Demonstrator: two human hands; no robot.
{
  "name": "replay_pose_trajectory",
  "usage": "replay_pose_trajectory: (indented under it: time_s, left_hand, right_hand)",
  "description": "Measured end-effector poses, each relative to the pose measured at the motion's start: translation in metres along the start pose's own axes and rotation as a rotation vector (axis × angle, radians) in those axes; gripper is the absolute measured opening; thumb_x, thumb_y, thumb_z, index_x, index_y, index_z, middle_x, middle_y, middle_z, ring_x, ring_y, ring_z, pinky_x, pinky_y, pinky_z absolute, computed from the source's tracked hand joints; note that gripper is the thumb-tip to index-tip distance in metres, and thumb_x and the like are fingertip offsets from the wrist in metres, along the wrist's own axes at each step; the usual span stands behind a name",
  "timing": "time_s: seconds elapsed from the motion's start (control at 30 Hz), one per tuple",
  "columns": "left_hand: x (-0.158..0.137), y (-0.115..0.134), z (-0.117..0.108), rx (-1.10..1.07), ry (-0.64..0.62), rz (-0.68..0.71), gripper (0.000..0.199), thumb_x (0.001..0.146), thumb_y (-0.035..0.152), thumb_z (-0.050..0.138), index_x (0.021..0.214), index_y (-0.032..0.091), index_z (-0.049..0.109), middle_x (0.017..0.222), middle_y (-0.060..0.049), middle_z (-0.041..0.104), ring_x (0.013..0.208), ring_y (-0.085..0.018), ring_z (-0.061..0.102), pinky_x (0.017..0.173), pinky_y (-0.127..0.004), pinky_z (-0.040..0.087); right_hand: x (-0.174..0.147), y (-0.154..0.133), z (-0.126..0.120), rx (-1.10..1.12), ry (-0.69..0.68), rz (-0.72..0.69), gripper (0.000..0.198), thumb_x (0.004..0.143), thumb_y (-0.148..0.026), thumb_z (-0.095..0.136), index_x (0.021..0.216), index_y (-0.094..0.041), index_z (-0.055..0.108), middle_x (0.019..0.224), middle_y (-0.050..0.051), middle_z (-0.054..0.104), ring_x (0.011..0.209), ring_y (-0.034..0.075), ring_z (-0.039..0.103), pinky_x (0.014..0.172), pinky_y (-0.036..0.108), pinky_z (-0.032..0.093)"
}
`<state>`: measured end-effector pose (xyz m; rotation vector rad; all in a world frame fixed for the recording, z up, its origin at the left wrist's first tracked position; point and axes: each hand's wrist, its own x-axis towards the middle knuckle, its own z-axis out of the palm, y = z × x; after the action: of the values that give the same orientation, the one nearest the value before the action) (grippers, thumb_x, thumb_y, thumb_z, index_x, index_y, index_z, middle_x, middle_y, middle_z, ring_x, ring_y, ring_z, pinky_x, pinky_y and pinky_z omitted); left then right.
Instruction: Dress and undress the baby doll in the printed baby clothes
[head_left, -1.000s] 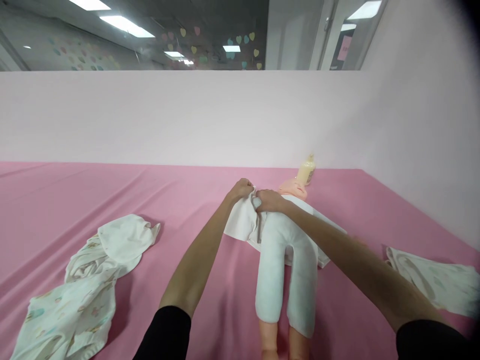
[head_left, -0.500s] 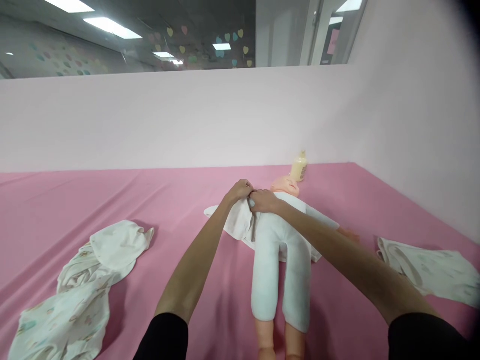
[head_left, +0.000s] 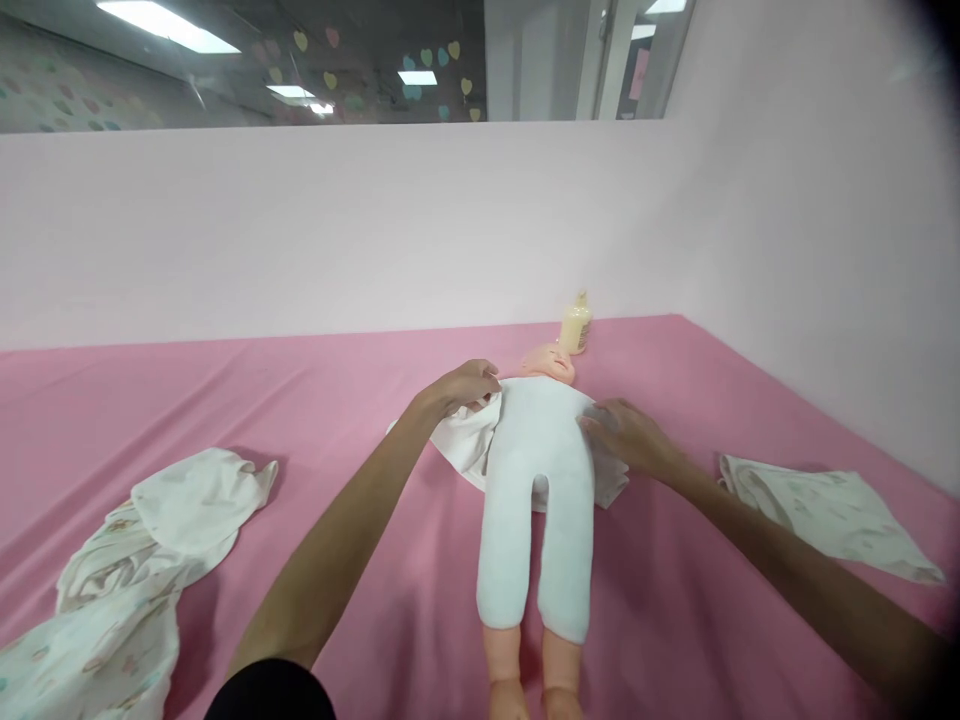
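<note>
A baby doll (head_left: 536, 440) in a white suit lies on its back, head at the far end and bare feet towards me. A white baby shirt (head_left: 469, 445) is spread under its upper body and shows at both sides. At the doll's shoulder on the left of the view, my left hand (head_left: 471, 385) is closed on the shirt's bunched cloth. My right hand (head_left: 630, 437) is at the opposite side of the chest, its thumb and fingers closed on the shirt's edge; its fingertips are slightly blurred. The doll's arm there is hidden behind that hand.
A pale yellow pump bottle (head_left: 576, 325) stands beyond the doll's head. Crumpled printed baby clothes (head_left: 142, 570) lie at the left, and a folded white cloth (head_left: 829, 515) at the right. The pink-covered surface (head_left: 337, 390) ends at a white wall (head_left: 300, 230).
My right hand has moved from beside my left hand across the doll's chest to its other side. The left hand stays by the shoulder. The view has shifted slightly right.
</note>
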<state>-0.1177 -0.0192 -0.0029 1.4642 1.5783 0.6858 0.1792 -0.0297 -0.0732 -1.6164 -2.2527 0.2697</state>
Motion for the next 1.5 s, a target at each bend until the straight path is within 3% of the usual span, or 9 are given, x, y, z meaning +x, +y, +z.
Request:
replay_pose_trajectory:
  time_s: [0.17, 0.33, 0.43, 0.6, 0.7, 0.83, 1.03, 1.27, 1.5]
  left_hand:
    - [-0.052, 0.011, 0.006, -0.14, -0.048, -0.067, 0.05, 0.084, 0.036, 0.067, 0.13, 0.019, 0.055, 0.117, -0.013, 0.063, 0.081, -0.016, 0.063, 0.063, -0.025, 0.054]
    - [-0.075, 0.01, 0.026, -0.252, -0.137, 0.036, 0.063, 0.085, 0.045, 0.067, 0.142, 0.025, 0.047, 0.129, -0.011, 0.059, 0.101, -0.019, 0.062, 0.07, -0.027, 0.057]
    - [-0.075, 0.006, 0.038, -0.127, -0.12, 0.08, 0.062, 0.088, 0.047, 0.064, 0.144, 0.026, 0.048, 0.136, -0.01, 0.056, 0.105, -0.019, 0.062, 0.077, -0.027, 0.057]
    - [-0.07, 0.012, 0.049, 0.113, 0.037, 0.155, 0.047, 0.093, 0.049, 0.054, 0.136, 0.028, 0.056, 0.138, -0.005, 0.057, 0.105, -0.019, 0.062, 0.081, -0.026, 0.052]
    - [-0.064, 0.021, 0.061, 0.233, 0.094, 0.233, 0.042, 0.095, 0.046, 0.05, 0.132, 0.026, 0.057, 0.137, -0.005, 0.058, 0.11, -0.02, 0.06, 0.087, -0.028, 0.05]
    - [-0.044, 0.036, 0.089, 0.411, 0.097, 0.444, 0.04, 0.098, 0.042, 0.046, 0.131, 0.022, 0.056, 0.139, -0.008, 0.056, 0.121, -0.023, 0.055, 0.1, -0.033, 0.045]
    - [0.011, 0.056, 0.127, 0.926, -0.118, 0.739, 0.051, 0.093, 0.026, 0.054, 0.142, 0.016, 0.046, 0.145, -0.013, 0.05, 0.136, -0.028, 0.043, 0.113, -0.041, 0.034]
    - [0.057, 0.059, 0.142, 1.156, -0.23, 0.677, 0.054, 0.085, 0.03, 0.068, 0.134, 0.015, 0.051, 0.132, -0.014, 0.06, 0.122, -0.03, 0.056, 0.098, -0.035, 0.043]
    - [0.064, 0.061, 0.154, 1.163, -0.252, 0.715, 0.047, 0.082, 0.037, 0.072, 0.122, 0.017, 0.058, 0.123, -0.012, 0.065, 0.11, -0.029, 0.062, 0.084, -0.032, 0.045]
  right_hand:
    - [-0.004, 0.017, 0.015, 0.153, 0.029, -0.003, 0.046, 0.097, -0.055, 0.043, 0.121, -0.019, 0.059, 0.133, 0.013, 0.06, 0.123, 0.029, 0.055, 0.1, 0.044, 0.047]
    - [0.0, 0.022, 0.026, 0.179, 0.074, -0.056, 0.045, 0.096, -0.055, 0.046, 0.118, -0.019, 0.061, 0.131, 0.012, 0.061, 0.123, 0.028, 0.055, 0.104, 0.043, 0.044]
    - [-0.001, 0.023, 0.024, 0.191, 0.076, -0.054, 0.045, 0.096, -0.053, 0.048, 0.121, -0.017, 0.06, 0.132, 0.013, 0.06, 0.123, 0.027, 0.055, 0.104, 0.042, 0.044]
    - [-0.012, 0.037, 0.007, 0.092, 0.039, 0.023, 0.048, 0.094, -0.05, 0.051, 0.129, -0.018, 0.056, 0.137, 0.014, 0.057, 0.125, 0.029, 0.054, 0.101, 0.042, 0.043]
    - [-0.015, 0.053, 0.0, -0.002, -0.015, 0.096, 0.05, 0.088, -0.05, 0.06, 0.126, -0.017, 0.057, 0.133, 0.015, 0.06, 0.12, 0.032, 0.057, 0.095, 0.041, 0.044]
    - [-0.013, 0.067, 0.002, 0.044, -0.104, 0.032, 0.036, 0.089, -0.049, 0.06, 0.11, -0.02, 0.061, 0.112, 0.009, 0.069, 0.099, 0.027, 0.064, 0.077, 0.033, 0.045]
    - [-0.009, 0.065, -0.008, -0.013, -0.031, 0.006, 0.039, 0.09, -0.033, 0.057, 0.128, -0.021, 0.054, 0.125, 0.007, 0.067, 0.106, 0.024, 0.064, 0.082, 0.032, 0.044]
    - [-0.005, 0.051, -0.041, -0.21, -0.035, -0.123, 0.032, 0.093, -0.034, 0.054, 0.122, -0.022, 0.058, 0.107, 0.006, 0.071, 0.089, 0.023, 0.066, 0.071, 0.032, 0.04]
    - [-0.002, 0.05, -0.04, -0.241, -0.05, -0.113, 0.023, 0.095, -0.035, 0.052, 0.113, -0.022, 0.06, 0.107, 0.006, 0.071, 0.086, 0.022, 0.065, 0.071, 0.031, 0.04]
